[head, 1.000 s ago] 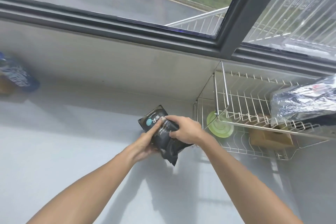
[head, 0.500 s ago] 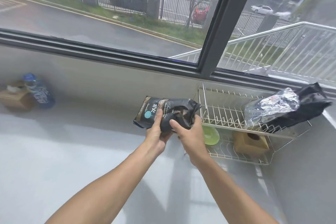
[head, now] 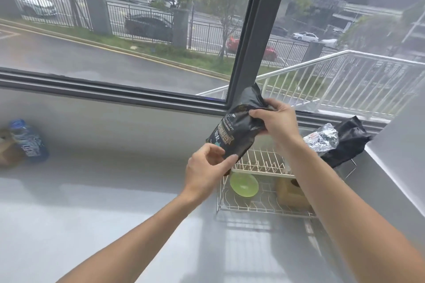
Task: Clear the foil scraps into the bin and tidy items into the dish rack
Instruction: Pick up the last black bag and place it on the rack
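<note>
Both hands held a crumpled black foil pouch with gold lettering (head: pixel 232 135) in the air, tilted, above the left end of the white two-tier wire dish rack (head: pixel 259 163): the left hand (head: pixel 207 172) had its grip pinched on the pouch's lower end, and the right hand (head: pixel 273 119) had its grip clamped around the upper part. A round lime-green plastic dish (head: pixel 244 185) and a tan cardboard box (head: pixel 291 193) sat in the rack's lower tier, while a silvery foil wrapper (head: pixel 322 139) and a black foil bag (head: pixel 349 142) lay on its upper tier. Far to the left on the pale grey table (head: pixel 103 202), a blue-capped plastic bottle (head: pixel 28 141) lay just beside the wall.
</note>
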